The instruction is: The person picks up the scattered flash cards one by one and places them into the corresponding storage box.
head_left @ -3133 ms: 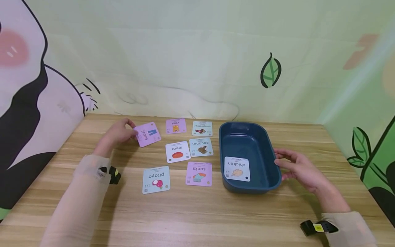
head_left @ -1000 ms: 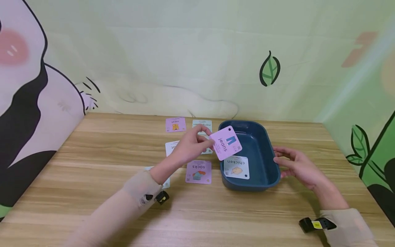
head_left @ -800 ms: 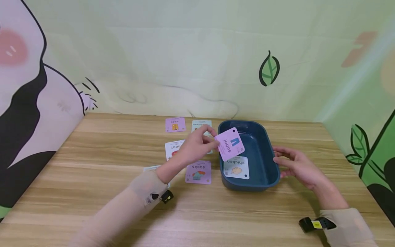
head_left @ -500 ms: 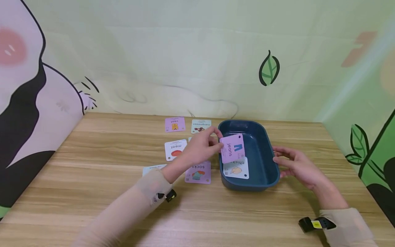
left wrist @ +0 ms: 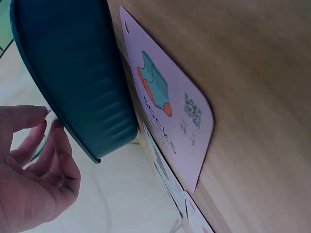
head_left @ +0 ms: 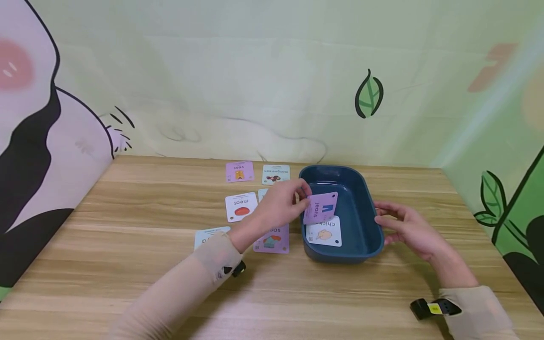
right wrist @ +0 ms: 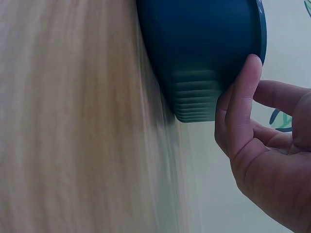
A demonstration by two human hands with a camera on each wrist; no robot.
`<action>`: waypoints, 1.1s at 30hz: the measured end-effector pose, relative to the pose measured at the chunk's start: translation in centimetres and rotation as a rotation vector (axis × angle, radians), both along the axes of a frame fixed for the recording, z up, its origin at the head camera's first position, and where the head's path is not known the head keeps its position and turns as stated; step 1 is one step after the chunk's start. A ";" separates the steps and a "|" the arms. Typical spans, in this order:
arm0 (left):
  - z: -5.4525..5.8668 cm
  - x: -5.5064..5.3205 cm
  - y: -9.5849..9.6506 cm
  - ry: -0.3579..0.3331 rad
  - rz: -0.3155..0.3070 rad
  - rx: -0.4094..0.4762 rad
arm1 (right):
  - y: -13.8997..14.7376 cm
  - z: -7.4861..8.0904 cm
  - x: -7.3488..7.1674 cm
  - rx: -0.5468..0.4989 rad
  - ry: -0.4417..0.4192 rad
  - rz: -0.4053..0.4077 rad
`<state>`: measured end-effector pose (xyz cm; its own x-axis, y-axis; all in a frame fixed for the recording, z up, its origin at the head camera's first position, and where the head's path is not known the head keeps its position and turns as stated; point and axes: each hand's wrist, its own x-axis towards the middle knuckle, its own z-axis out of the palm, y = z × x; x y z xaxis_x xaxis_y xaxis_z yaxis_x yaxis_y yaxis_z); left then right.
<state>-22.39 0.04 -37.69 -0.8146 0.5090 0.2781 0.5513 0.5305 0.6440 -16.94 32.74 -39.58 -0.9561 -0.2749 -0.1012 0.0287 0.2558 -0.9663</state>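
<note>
My left hand (head_left: 280,203) pinches a purple flashcard marked "jeans" (head_left: 322,208) by its left edge, just over the left rim of a dark blue plastic bin (head_left: 352,241). The card tilts inside the bin's outline and partly covers a white "chicken" card (head_left: 324,233) lying in there. In the left wrist view, the bin's wall hides most of the held card, while fingertips (left wrist: 51,116) show at the rim. My right hand (head_left: 412,231) rests its fingers against the bin's right outer side; the right wrist view shows a fingertip (right wrist: 252,63) against the wall near the rim.
Left of the bin lie cards: "vest" (head_left: 240,172), "mangosteen" (head_left: 276,174), "meat" (head_left: 241,207), "socks" (head_left: 272,242) and a pale blue one (head_left: 207,236). My left arm covers parts of some. A patterned backdrop (head_left: 238,94) rises behind the wooden table (head_left: 297,297).
My left hand has picked up the jeans card at the far left and carried it right, over the bin, lowering and tilting it. The right hand has stayed at the bin's side.
</note>
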 end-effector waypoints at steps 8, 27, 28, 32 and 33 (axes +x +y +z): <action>-0.1 -0.2 -0.3 -0.002 0.035 -0.007 | -0.1 0.0 0.0 0.001 -0.002 0.005; 1.5 0.1 -4.2 -0.074 0.014 -0.025 | -0.2 0.2 0.1 0.011 -0.013 -0.012; 1.6 0.2 -4.5 -0.077 0.015 -0.029 | -0.2 0.2 0.1 0.011 -0.013 -0.012; 1.8 0.3 -5.6 -0.099 0.030 -0.058 | -0.1 0.1 0.1 0.009 -0.011 -0.012; 1.9 0.3 -5.9 -0.104 0.035 -0.067 | -0.1 0.1 0.1 0.007 -0.010 -0.010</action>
<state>-22.05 -5.88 -35.84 -0.8551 0.4939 0.1577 0.4635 0.5919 0.6594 -16.88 32.61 -39.47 -0.9578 -0.2645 -0.1127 0.0409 0.2627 -0.9640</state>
